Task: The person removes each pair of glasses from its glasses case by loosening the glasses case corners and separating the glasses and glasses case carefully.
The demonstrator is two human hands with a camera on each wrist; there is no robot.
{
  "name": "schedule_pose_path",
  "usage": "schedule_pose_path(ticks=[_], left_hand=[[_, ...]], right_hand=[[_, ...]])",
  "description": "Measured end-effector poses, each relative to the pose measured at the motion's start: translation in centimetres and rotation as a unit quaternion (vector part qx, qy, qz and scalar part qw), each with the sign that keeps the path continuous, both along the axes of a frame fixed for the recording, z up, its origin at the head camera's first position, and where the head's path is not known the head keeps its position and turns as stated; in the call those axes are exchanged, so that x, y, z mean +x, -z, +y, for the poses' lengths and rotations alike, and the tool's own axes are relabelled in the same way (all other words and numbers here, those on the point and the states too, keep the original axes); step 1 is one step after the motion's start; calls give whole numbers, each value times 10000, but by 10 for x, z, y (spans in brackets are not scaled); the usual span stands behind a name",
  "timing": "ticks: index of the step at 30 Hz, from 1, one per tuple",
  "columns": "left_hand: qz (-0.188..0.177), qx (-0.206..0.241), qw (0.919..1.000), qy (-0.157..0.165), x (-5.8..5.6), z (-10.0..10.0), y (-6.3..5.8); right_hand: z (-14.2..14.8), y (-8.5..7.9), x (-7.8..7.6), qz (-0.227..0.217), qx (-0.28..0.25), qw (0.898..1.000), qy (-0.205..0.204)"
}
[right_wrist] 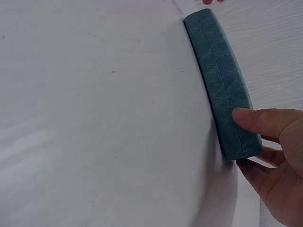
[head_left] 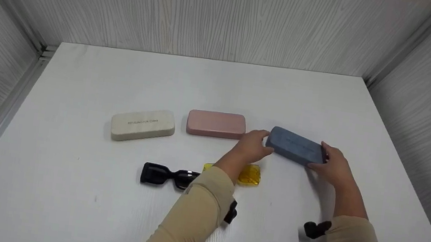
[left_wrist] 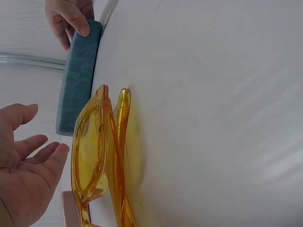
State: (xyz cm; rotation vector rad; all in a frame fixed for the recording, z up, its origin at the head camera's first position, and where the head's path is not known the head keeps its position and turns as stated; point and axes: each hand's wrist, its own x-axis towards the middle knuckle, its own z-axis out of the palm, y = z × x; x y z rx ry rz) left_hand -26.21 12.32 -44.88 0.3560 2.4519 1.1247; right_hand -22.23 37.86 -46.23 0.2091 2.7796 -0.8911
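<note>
A blue glasses case [head_left: 296,146] sits on the right part of the white table, slightly slanted. My right hand [head_left: 335,165] grips its right end, and in the right wrist view the thumb [right_wrist: 246,116] presses on the case's seamed side. My left hand [head_left: 252,146] is at the other end with spread fingers; the left wrist view shows a gap between this hand [left_wrist: 28,165] and the blue case [left_wrist: 78,80]. Below the left hand lie yellow-framed glasses [head_left: 250,175], partly hidden by the forearm in the head view.
A pink glasses case [head_left: 216,124] lies just left of the left hand, and a cream case [head_left: 143,125] with lettering is farther left. Black sunglasses [head_left: 169,176] rest in front, partly behind the left sleeve. Pale wood-grain panels [head_left: 213,15] border the table.
</note>
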Motion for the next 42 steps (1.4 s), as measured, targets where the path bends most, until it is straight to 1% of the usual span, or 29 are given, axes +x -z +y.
schedule_pose_path(ticks=[4, 12, 20, 22, 28, 32, 35, 42], left_hand=[[-18, -63, 10000, 46, -1, 5, 2], [-24, -229, 9996, 192, -1, 8, 2], [-237, -211, 9994, 112, -1, 8, 7], [-230, -202, 9995, 108, -1, 7, 7], [-199, -95, 9997, 49, -2, 2, 8], [-221, -66, 9997, 7, -3, -4, 7], [-249, -5, 9996, -93, -3, -8, 6], [-194, -17, 9997, -120, -4, -21, -1]], right_hand=[[0, 0, 1, -56, 8, 10000, 38], [-4, -3, 2, -102, -88, 9999, -19], [-8, -4, 3, -82, -120, 9999, 24], [-9, -4, 3, -78, -174, 9998, 54], [-11, -5, 3, -71, -301, 9994, 152], [-12, -6, 1, -77, -385, 9992, 93], [-13, -7, -1, -78, -419, 9991, 41], [-19, -7, -3, -22, -396, 9992, -49]])
